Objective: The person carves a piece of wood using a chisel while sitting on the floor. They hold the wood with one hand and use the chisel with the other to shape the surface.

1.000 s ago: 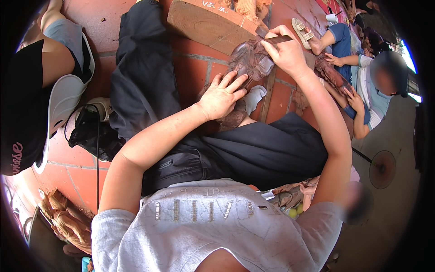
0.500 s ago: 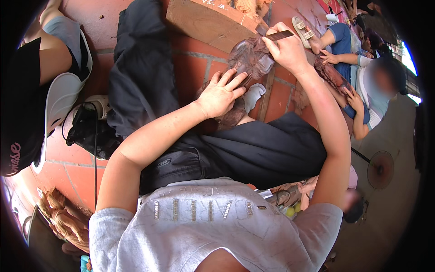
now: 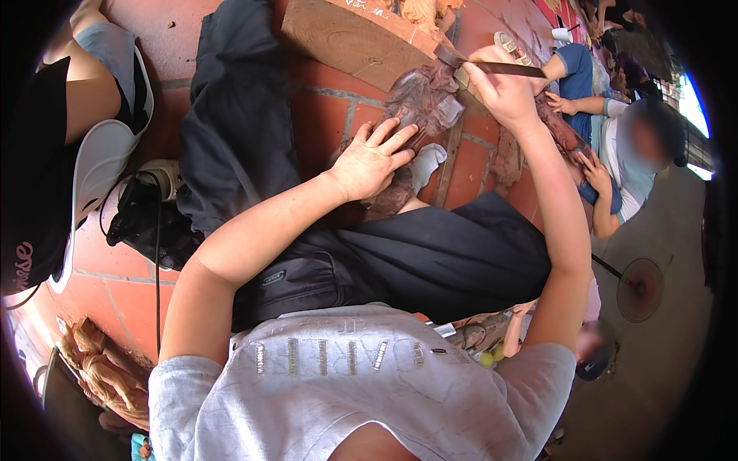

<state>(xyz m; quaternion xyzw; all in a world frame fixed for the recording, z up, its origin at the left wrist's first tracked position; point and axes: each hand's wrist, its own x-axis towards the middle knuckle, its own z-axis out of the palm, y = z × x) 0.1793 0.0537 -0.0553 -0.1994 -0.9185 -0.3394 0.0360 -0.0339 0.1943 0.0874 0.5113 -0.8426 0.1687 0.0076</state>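
Observation:
A dark brown wood carving [image 3: 411, 98] with rounded, carved relief lies between my legs. Spread across its near part are the fingers of my left hand [image 3: 373, 161], stretched out and pressing on the wood; its thumb is hidden. My right hand [image 3: 503, 88] is closed in a pinch on a thin, dark brown flat strip [image 3: 511, 70], which juts out to the right past the fingers. The strip's exact kind is unclear. Beside the pinching fingers, at the carving's far end, is a dark blocky piece [image 3: 449, 55]. A whitish-grey cloth [image 3: 428, 163] lies by the carving.
A big light wooden block [image 3: 361, 46] with carving on top stands ahead. At right, another person's hands [image 3: 588, 165] hold a reddish-brown carving. A white plastic chair [image 3: 100, 165] and a black cable [image 3: 159, 253] are at left, a wooden carving [image 3: 104, 369] lower left, a fan [image 3: 642, 288] at right.
My right hand has shifted a little to the right and away from the carving, and the strip now reaches farther right. My left hand stays on the carving.

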